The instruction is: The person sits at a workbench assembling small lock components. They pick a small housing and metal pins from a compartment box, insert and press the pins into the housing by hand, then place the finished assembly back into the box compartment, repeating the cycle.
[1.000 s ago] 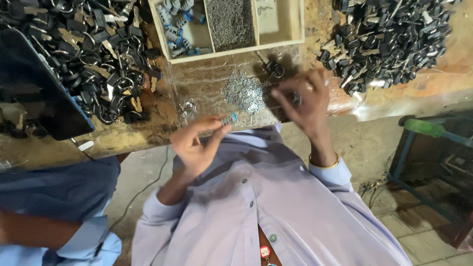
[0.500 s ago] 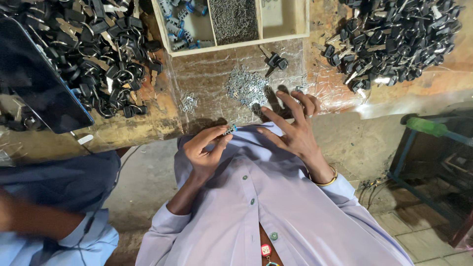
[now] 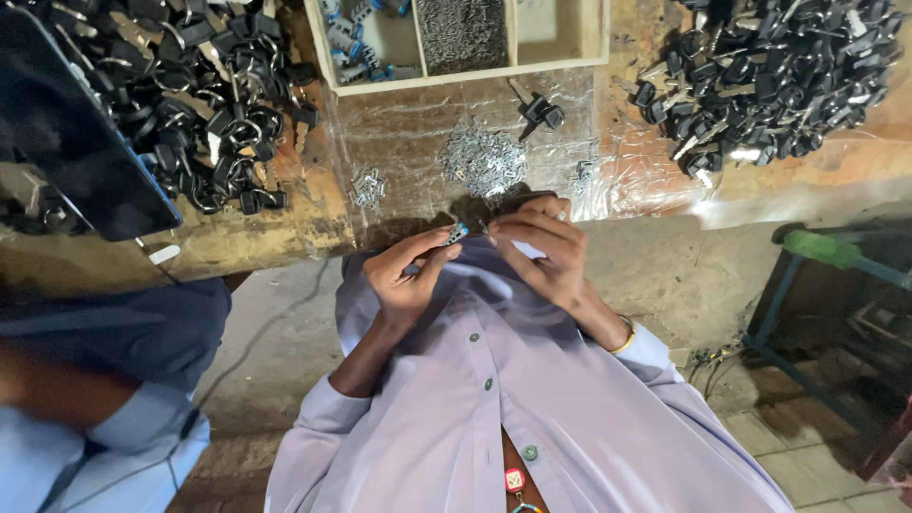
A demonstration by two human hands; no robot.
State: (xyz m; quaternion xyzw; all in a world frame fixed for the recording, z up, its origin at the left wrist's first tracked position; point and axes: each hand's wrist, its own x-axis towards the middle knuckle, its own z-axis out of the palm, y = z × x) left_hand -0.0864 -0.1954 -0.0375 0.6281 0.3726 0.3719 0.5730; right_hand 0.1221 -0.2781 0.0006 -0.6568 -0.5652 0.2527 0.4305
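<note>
- Left hand pinches a small blue-tipped metal part, pointing right.
- Right hand, fingertips pinched together, meets it; contents too small to tell.

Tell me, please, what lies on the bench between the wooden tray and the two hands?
In the head view, a loose heap of small silver metal pieces lies on the bench between the wooden tray and the hands: left hand, right hand.
</note>
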